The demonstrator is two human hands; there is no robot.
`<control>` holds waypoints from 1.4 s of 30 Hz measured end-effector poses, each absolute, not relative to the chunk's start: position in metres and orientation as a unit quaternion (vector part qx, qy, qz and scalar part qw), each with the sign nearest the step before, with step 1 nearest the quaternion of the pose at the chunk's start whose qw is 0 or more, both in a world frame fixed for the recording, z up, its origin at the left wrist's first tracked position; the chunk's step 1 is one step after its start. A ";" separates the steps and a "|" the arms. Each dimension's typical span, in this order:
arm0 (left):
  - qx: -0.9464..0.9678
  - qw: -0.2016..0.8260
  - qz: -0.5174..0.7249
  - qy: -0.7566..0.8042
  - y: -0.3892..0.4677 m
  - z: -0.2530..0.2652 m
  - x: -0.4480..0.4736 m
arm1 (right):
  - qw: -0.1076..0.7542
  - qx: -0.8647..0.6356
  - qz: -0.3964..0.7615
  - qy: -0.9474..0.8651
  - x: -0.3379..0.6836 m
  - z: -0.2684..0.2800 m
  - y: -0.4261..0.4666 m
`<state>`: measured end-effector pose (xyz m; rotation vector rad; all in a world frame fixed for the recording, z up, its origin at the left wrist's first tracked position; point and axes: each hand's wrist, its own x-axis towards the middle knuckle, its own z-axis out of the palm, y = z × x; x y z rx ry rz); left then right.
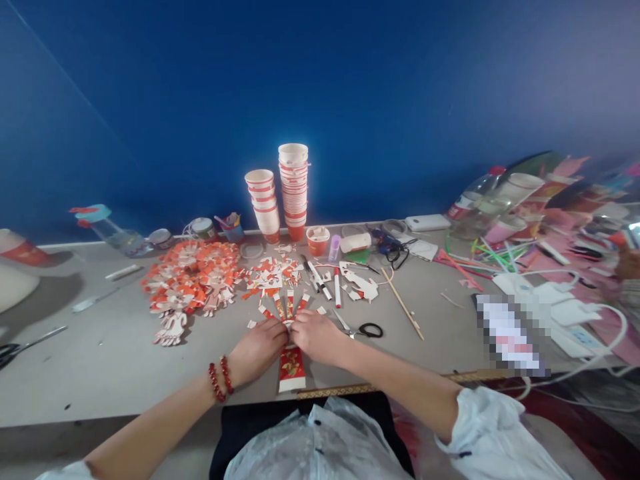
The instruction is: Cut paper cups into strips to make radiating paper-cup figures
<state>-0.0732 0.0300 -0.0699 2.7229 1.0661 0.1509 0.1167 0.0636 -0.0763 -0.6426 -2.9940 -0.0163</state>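
A red and white paper cup (292, 365), cut into strips that splay outward, lies flat on the table with one wide printed panel toward me. My left hand (259, 348), a red bead bracelet at its wrist, pinches the cup's middle from the left. From the right, my right hand (316, 336) closes on the same middle, its fingertips almost meeting the left ones. Both hands hide the cup's base. Black-handled scissors (369, 330) rest just right of my right hand. Beyond the strips lie paper scraps (273, 272) and a red marker (337, 288).
Two stacks of paper cups (294, 193) stand by the blue wall. A heap of cut paper pieces (193, 273) sits left. A wooden stick (403, 303), a glue gun (387, 242) and a power strip (545, 313) lie right. Other scissors (30, 345) are far left.
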 end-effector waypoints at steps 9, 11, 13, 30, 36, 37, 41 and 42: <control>0.909 0.111 0.046 0.399 0.028 -0.077 -0.067 | 0.057 -0.217 -0.029 -0.974 0.113 -0.083 0.053; 0.912 0.114 0.046 0.392 0.029 -0.076 -0.068 | 0.055 -0.217 -0.027 -0.974 0.115 -0.083 0.054; 0.918 0.122 0.045 0.374 0.032 -0.072 -0.070 | 0.051 -0.212 -0.018 -0.976 0.117 -0.081 0.058; 0.928 0.149 0.071 0.334 0.038 -0.079 -0.082 | 0.033 -0.202 -0.008 -0.979 0.119 -0.078 0.061; 0.922 0.157 0.087 0.342 0.038 -0.084 -0.082 | 0.036 -0.232 -0.001 -0.972 0.118 -0.080 0.054; 0.921 0.159 0.090 0.345 0.037 -0.084 -0.083 | 0.036 -0.234 0.000 -0.971 0.119 -0.080 0.053; 0.925 0.172 0.099 0.323 0.035 -0.078 -0.085 | 0.037 -0.233 0.013 -0.972 0.124 -0.080 0.056; 0.927 0.178 0.104 0.314 0.034 -0.076 -0.086 | 0.038 -0.232 0.018 -0.972 0.126 -0.080 0.057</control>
